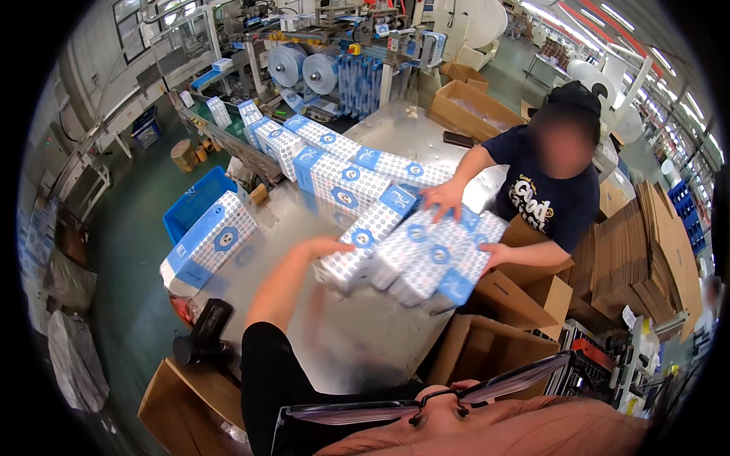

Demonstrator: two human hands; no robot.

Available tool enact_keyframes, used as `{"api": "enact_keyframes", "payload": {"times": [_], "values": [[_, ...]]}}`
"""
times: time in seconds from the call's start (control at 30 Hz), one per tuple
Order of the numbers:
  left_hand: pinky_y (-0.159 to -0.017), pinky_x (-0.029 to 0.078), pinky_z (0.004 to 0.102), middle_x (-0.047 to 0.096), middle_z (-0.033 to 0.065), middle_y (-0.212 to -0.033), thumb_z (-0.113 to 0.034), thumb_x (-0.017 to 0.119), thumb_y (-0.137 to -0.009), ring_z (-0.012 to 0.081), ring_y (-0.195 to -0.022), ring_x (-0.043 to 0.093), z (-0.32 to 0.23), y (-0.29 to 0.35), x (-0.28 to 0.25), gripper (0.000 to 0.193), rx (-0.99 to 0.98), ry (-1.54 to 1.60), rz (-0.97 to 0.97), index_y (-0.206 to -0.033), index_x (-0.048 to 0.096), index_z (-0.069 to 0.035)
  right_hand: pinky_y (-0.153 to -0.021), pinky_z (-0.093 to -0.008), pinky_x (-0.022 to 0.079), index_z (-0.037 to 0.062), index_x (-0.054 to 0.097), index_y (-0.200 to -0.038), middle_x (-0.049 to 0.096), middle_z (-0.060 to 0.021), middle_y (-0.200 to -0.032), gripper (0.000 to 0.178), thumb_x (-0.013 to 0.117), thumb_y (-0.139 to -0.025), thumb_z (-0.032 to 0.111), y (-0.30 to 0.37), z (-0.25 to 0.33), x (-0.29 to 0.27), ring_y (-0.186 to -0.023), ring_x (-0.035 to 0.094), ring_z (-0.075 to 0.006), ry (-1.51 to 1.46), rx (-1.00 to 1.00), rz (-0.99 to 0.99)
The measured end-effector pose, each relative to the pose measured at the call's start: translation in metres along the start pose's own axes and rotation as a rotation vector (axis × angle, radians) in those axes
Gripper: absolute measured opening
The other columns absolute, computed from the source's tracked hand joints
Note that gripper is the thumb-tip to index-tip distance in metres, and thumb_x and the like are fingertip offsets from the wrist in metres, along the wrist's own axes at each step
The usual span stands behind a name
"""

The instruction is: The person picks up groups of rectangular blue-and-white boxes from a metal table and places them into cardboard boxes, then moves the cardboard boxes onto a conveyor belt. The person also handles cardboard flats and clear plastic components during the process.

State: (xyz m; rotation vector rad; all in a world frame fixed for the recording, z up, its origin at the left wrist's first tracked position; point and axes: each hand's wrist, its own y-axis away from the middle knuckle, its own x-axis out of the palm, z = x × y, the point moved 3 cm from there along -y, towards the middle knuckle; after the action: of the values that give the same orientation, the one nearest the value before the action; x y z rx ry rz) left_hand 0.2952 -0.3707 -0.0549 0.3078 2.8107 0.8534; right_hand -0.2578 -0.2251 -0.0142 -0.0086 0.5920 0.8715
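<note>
My left hand [328, 246] is closed on the near left side of a long blue-and-white wrapped pack [372, 228], its thumb on top. The pack lies tilted beside a cluster of similar packs [433, 254], slightly blurred. Across the table, a co-worker lays one hand [445, 199] on top of that cluster and holds its right side with the other hand [496, 255]. My right hand does not show. Behind these, a row of more wrapped packs [342, 182] runs over the metal table [281, 220] toward the far left.
One pack [213, 239] stands at the table's left edge, by a blue crate [199, 204]. A black device [205, 334] sits at the near left corner. Open cartons [487, 349] adjoin the right side, with stacked flat cardboard [635, 258] beyond. A machine with film rolls [319, 72] stands behind.
</note>
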Motion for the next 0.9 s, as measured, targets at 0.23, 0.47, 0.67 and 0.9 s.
{"api": "enact_keyframes", "payload": {"times": [0.23, 0.47, 0.67, 0.9], "values": [[-0.089, 0.051, 0.0491, 0.069, 0.0144, -0.112, -0.066, 0.058, -0.087, 0.0334, -0.102, 0.065, -0.057, -0.053, -0.01, 0.071, 0.362, -0.481, -0.655, -0.13, 0.061, -0.01, -0.078, -0.033, 0.051, 0.0031, 0.069, -0.106, 0.068, -0.0111, -0.096, 0.021, 0.07, -0.089, 0.015, -0.029, -0.011, 0.022, -0.089, 0.065, -0.0247, -0.328, 0.272, -0.087], [-0.099, 0.026, 0.0819, 0.03, 0.011, -0.158, -0.065, 0.058, -0.087, 0.0421, -0.15, 0.009, -0.135, -0.071, -0.068, 0.071, -0.093, -0.512, -1.067, -0.137, 0.055, -0.015, -0.077, -0.0303, 0.05, 0.0024, 0.069, -0.106, 0.066, -0.0085, -0.093, 0.02, 0.068, -0.091, 0.016, -0.026, -0.025, 0.022, -0.086, 0.063, -0.0211, -0.592, 0.471, -0.208], [-0.098, 0.03, 0.081, 0.032, 0.0087, -0.158, -0.063, 0.065, -0.084, 0.0421, -0.15, 0.007, -0.124, -0.071, -0.087, 0.069, 0.044, -0.66, -0.948, -0.134, 0.057, -0.016, -0.075, -0.028, 0.049, 0.0018, 0.068, -0.106, 0.065, -0.0063, -0.091, 0.02, 0.066, -0.092, 0.016, 0.007, -0.037, -0.002, -0.084, 0.062, -0.018, -0.75, 0.576, -0.344], [-0.101, 0.04, 0.0651, 0.056, 0.0082, -0.137, -0.054, 0.068, -0.084, 0.0355, -0.141, 0.036, -0.08, -0.047, -0.015, 0.048, 0.568, -0.99, -0.618, -0.11, 0.071, -0.014, -0.083, -0.0313, 0.052, 0.0029, 0.068, -0.111, 0.066, -0.0116, -0.102, 0.025, 0.07, -0.087, 0.01, 0.015, -0.01, -0.007, -0.094, 0.066, -0.0247, -0.445, 0.376, -0.392]]}}
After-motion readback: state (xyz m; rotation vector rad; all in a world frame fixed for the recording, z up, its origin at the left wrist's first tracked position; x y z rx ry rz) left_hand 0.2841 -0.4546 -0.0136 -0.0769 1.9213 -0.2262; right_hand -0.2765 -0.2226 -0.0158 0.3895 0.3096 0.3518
